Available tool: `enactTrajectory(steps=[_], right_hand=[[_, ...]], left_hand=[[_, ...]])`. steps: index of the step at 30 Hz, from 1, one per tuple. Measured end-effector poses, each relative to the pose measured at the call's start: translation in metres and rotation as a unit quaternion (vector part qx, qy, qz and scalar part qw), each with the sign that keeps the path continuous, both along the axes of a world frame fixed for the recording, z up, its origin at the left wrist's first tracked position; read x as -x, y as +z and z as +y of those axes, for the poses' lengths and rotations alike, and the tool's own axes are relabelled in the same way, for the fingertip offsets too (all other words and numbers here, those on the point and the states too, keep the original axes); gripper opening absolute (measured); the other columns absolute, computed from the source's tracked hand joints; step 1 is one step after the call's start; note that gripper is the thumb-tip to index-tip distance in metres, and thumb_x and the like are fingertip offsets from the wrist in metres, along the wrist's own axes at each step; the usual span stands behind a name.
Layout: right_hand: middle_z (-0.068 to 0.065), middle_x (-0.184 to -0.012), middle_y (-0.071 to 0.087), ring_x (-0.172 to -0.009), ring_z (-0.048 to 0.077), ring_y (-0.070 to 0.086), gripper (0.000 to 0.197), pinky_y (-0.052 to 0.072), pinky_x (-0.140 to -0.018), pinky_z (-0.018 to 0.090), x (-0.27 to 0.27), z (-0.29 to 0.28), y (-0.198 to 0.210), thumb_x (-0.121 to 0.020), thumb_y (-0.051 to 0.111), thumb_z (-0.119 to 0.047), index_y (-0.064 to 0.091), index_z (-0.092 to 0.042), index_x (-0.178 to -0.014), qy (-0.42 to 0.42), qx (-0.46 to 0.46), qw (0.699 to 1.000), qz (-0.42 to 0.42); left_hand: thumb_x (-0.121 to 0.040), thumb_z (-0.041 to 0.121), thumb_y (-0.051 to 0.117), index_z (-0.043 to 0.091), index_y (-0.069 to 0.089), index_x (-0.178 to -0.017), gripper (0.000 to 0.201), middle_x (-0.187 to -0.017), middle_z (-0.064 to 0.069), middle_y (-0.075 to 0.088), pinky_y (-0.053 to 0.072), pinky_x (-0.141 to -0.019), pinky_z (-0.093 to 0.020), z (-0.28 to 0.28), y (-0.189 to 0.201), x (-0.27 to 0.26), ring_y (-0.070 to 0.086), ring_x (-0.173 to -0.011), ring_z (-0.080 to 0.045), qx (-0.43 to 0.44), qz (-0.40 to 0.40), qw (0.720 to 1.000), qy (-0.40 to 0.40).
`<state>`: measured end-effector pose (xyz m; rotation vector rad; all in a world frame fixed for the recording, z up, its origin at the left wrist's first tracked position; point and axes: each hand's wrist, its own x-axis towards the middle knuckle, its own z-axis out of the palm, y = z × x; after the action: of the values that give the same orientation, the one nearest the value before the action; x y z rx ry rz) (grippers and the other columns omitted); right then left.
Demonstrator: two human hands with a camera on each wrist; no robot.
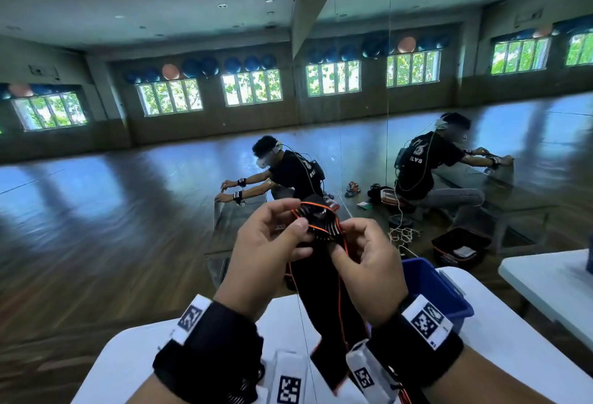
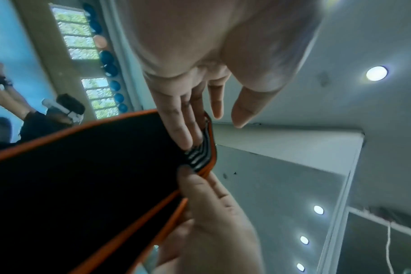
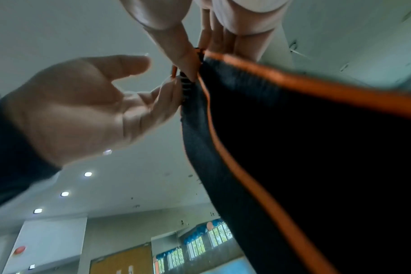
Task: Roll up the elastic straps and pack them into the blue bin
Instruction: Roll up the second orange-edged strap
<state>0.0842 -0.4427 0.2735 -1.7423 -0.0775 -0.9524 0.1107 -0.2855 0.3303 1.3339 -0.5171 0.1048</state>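
Elastic strap [image 1: 324, 281] is hanging in mid-air over the white bench [image 1: 134, 352], roll barely begun.
You are pinching its ribbed top end between your left hand [image 1: 266, 249] and right hand [image 1: 365, 268], fingers curled on it; the long loose tail is risking springing open if either pinch slackens, short of the blue bin [image 1: 439, 291].

Black elastic strap [image 1: 324, 294] with orange edging, hanging from raised ribbed end, blue bin [image 1: 436, 291] beside
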Motion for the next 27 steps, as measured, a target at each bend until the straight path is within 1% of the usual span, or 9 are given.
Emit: enactTrajectory(steps=[3, 5, 8, 11, 15, 18, 20, 24, 27], right_hand=[[-0.008, -0.097, 0.074, -0.093, 0.011, 0.071, 0.034, 0.058, -0.084, 0.046, -0.001, 0.0, 0.0, -0.086, 0.068, -0.013, 0.06, -0.036, -0.109, 0.003, -0.038, 0.999, -0.015], [-0.005, -0.098, 0.074, -0.093, 0.014, 0.071, 0.034, 0.058, -0.083, 0.048, 0.001, 0.004, 0.001, -0.086, 0.065, -0.014, 0.059, -0.035, -0.112, 0.001, -0.056, 0.998, -0.026], [0.0, -0.097, 0.072, -0.09, 0.02, 0.07, 0.033, 0.056, -0.081, 0.054, 0.0, 0.01, -0.003, -0.083, 0.061, -0.02, 0.053, -0.037, -0.11, 0.015, -0.094, 0.995, -0.024], [-0.001, -0.095, 0.069, -0.092, 0.021, 0.068, 0.026, 0.053, -0.085, 0.057, -0.004, 0.009, -0.007, -0.085, 0.058, -0.02, 0.05, -0.035, -0.105, 0.046, -0.108, 0.993, -0.014], [0.005, -0.096, 0.062, -0.091, 0.023, 0.062, 0.014, 0.051, -0.086, 0.057, -0.005, 0.01, -0.008, -0.088, 0.057, -0.034, 0.048, -0.032, -0.099, 0.098, -0.105, 0.99, 0.006], [0.004, -0.093, 0.059, -0.086, 0.017, 0.059, 0.026, 0.052, -0.083, 0.047, -0.003, 0.012, -0.008, -0.087, 0.054, -0.046, 0.047, -0.024, -0.1, 0.125, -0.084, 0.988, 0.028], [0.002, -0.09, 0.057, -0.083, 0.013, 0.057, 0.028, 0.05, -0.079, 0.041, -0.002, 0.01, -0.008, -0.087, 0.053, -0.049, 0.048, -0.023, -0.098, 0.138, -0.096, 0.985, 0.038], [0.004, -0.092, 0.055, -0.084, 0.016, 0.055, 0.014, 0.047, -0.079, 0.039, -0.003, 0.002, -0.015, -0.088, 0.052, -0.039, 0.05, -0.026, -0.095, 0.16, -0.134, 0.976, 0.069], [0.004, -0.096, 0.052, -0.089, 0.016, 0.052, 0.015, 0.045, -0.084, 0.044, 0.001, -0.001, -0.025, -0.083, 0.053, -0.026, 0.051, -0.026, -0.098, 0.168, -0.132, 0.975, 0.062]], left_hand=[[-0.093, 0.005, 0.066, 0.017, 0.067, -0.097, 0.013, -0.079, 0.011, 0.068, 0.053, -0.064, -0.02, 0.007, -0.025, 0.0, 0.062, -0.071, -0.006, -0.044, -0.097, 0.983, 0.146], [-0.092, 0.005, 0.067, 0.021, 0.061, -0.096, 0.017, -0.081, 0.01, 0.065, 0.05, -0.065, -0.016, 0.005, -0.044, 0.001, 0.062, -0.077, -0.01, -0.057, -0.1, 0.979, 0.17], [-0.093, 0.008, 0.065, 0.025, 0.055, -0.095, 0.02, -0.084, 0.005, 0.063, 0.052, -0.07, -0.028, -0.005, -0.064, 0.004, 0.062, -0.08, -0.017, -0.057, -0.088, 0.987, 0.118], [-0.089, 0.016, 0.06, 0.025, 0.052, -0.092, 0.012, -0.083, -0.006, 0.055, 0.045, -0.068, -0.04, -0.01, -0.069, 0.005, 0.052, -0.073, -0.019, -0.047, -0.103, 0.987, 0.11], [-0.089, 0.015, 0.055, 0.03, 0.051, -0.099, 0.019, -0.094, -0.004, 0.056, 0.047, -0.077, -0.039, -0.013, -0.07, 0.004, 0.055, -0.085, -0.017, -0.062, -0.113, 0.986, 0.106], [-0.086, 0.016, 0.06, 0.035, 0.051, -0.107, 0.03, -0.103, 0.011, 0.059, 0.048, -0.087, -0.03, -0.016, -0.07, 0.009, 0.058, -0.099, -0.013, -0.115, -0.128, 0.983, 0.069], [-0.084, 0.017, 0.062, 0.035, 0.053, -0.11, 0.033, -0.107, 0.013, 0.06, 0.048, -0.09, -0.028, -0.018, -0.071, 0.011, 0.058, -0.104, -0.012, -0.132, -0.12, 0.983, 0.047], [-0.077, 0.008, 0.059, 0.033, 0.056, -0.116, 0.047, -0.116, 0.004, 0.062, 0.049, -0.099, -0.045, -0.017, -0.075, 0.009, 0.058, -0.113, -0.016, -0.132, -0.073, 0.988, 0.022], [-0.075, 0.001, 0.056, 0.031, 0.056, -0.119, 0.053, -0.121, -0.001, 0.063, 0.049, -0.102, -0.045, -0.02, -0.078, 0.003, 0.059, -0.118, -0.02, -0.111, -0.038, 0.993, 0.006]])
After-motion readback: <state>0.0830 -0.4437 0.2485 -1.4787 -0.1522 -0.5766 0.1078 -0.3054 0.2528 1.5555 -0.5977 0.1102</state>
